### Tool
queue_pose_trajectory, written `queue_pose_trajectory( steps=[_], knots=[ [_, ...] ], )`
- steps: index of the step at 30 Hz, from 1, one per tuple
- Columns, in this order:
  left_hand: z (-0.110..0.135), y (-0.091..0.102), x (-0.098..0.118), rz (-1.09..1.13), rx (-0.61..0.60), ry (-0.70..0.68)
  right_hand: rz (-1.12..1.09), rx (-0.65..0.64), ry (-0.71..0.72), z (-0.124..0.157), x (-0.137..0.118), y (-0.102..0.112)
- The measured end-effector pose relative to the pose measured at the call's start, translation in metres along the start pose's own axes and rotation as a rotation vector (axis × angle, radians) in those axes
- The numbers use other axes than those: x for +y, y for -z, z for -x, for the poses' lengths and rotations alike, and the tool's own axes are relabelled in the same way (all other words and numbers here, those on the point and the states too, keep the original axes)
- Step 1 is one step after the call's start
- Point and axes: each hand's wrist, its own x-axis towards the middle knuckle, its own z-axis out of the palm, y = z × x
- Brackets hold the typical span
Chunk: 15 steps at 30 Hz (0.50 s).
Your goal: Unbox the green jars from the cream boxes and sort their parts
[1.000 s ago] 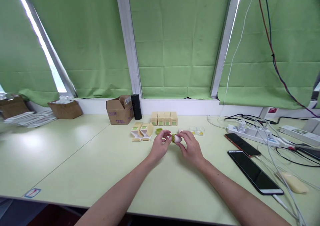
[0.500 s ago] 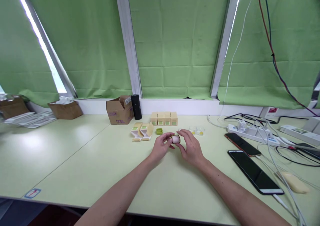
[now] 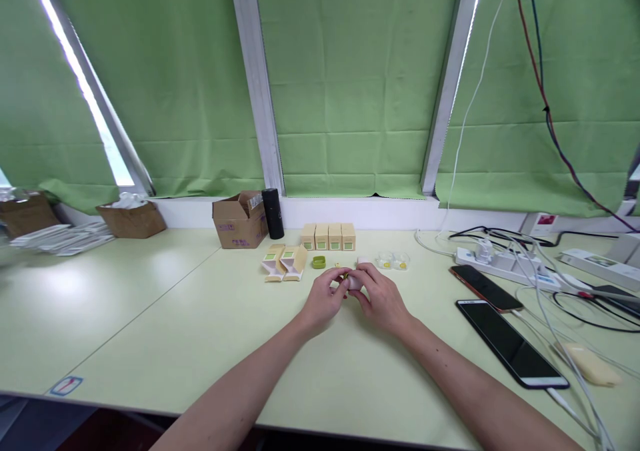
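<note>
Both hands are on one small thing here, a white piece (image 3: 355, 282) with a bit of green at its left end, held just above the table (image 3: 200, 338) and pretty much straight ahead. The left hand (image 3: 323, 299) has its grip closed on the green end, thumb and fingers pinching. The right hand (image 3: 384, 299) has its grip around the white end, fingers over the top and thumb underneath. The fingers hide a lot of it, so I can't really say how the green and white parts fit together.

Just behind the hands there's a green case (image 3: 319, 262) sitting on the table, plus a pale block (image 3: 362, 260) peeking out past the right hand's fingers. To the right of that is a clear tray (image 3: 393, 260) with two round cups and yellow bits in them. Two open cartons (image 3: 284, 264) lie left of the green case, side by side, and four closed cartons (image 3: 328, 238) stand in a row further back. A brown box (image 3: 241, 222) and a black cylinder (image 3: 273, 214) are next to each other near the wall.

Over on the right it's cable city: a white power strip (image 3: 505, 270) with chargers plugged in, and two dark-screened phones (image 3: 510, 344) lying in front of it.
</note>
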Motion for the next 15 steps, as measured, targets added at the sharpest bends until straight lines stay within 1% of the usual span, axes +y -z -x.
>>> queue_pose_trajectory(
  steps=[6,9,15],
  knots=[
    [0.001,0.0,-0.002,-0.15,0.004,-0.043,-0.02,-0.058,-0.031,0.002,0.0,-0.002],
    [0.001,-0.001,0.002,-0.237,0.002,-0.064,-0.081,-0.085,-0.042,0.002,-0.001,-0.002],
    [-0.001,-0.003,0.009,-0.313,0.018,-0.066,-0.18,-0.091,-0.054,0.0,-0.001,-0.006]
  ],
)
